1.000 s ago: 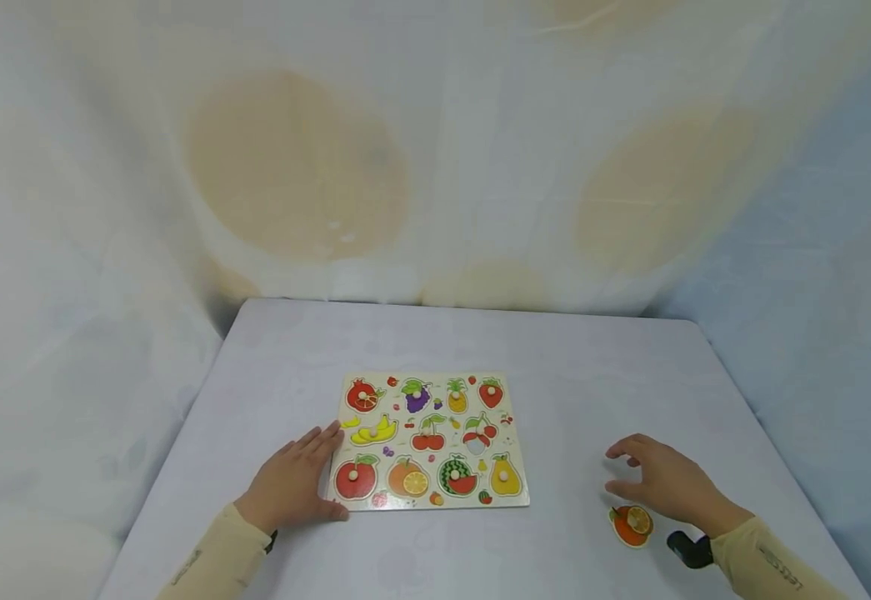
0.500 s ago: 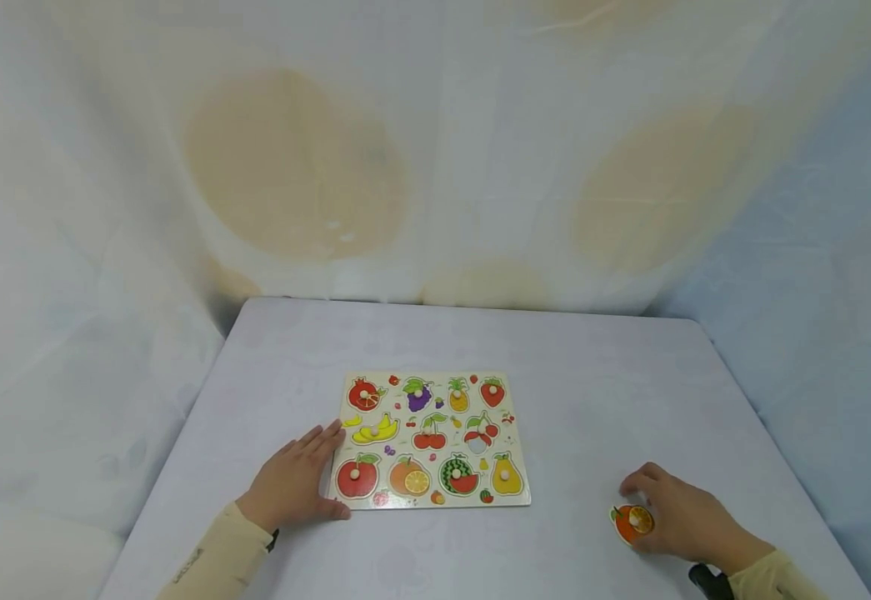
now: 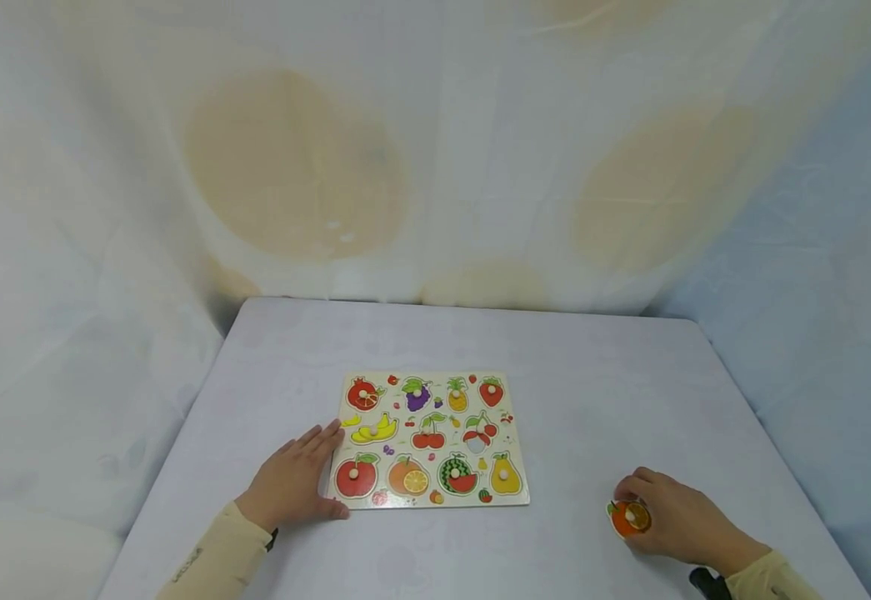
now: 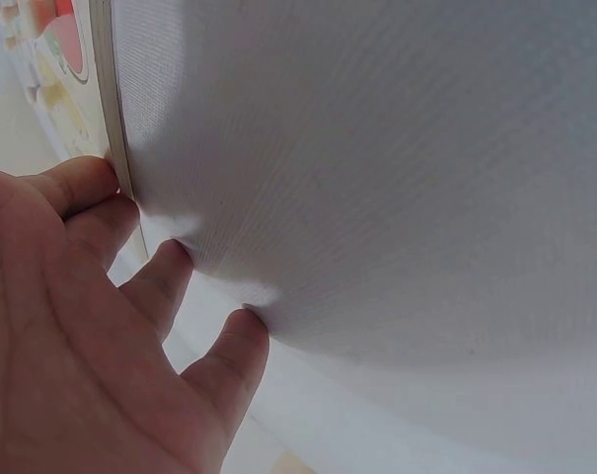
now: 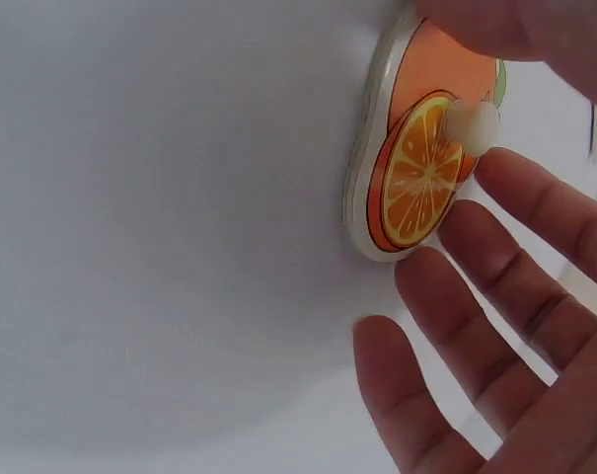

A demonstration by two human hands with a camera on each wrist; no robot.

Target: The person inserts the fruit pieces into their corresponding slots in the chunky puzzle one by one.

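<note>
A flat wooden fruit puzzle board (image 3: 446, 443) lies on the table, bearing several knobbed fruit pictures. Along its left edge rests my left hand (image 3: 296, 479), fingers nearly straight. The left wrist view shows fingertips (image 4: 91, 188) right at the board's side, with others on the cloth. To the right of the board, my right hand (image 3: 678, 517) pinches an orange-shaped puzzle piece (image 3: 618, 518) by its edges, thumb on the near side, fingers on the far side. Close up, this orange piece (image 5: 416, 188) shows a printed slice and a pale round knob. The remaining fingers are spread beside it.
A white cloth covers the table (image 3: 435, 342). Pale curtains with tan circles (image 3: 296, 167) hang behind it and at both sides. On the board, the orange picture (image 3: 408, 477) in the bottom row shows no knob. A black strap (image 3: 708, 581) is at the right wrist.
My right hand has come down and nearer to me, closing thumb and fingers about the orange piece, which has shifted slightly away and left. The left hand and board stay put.
</note>
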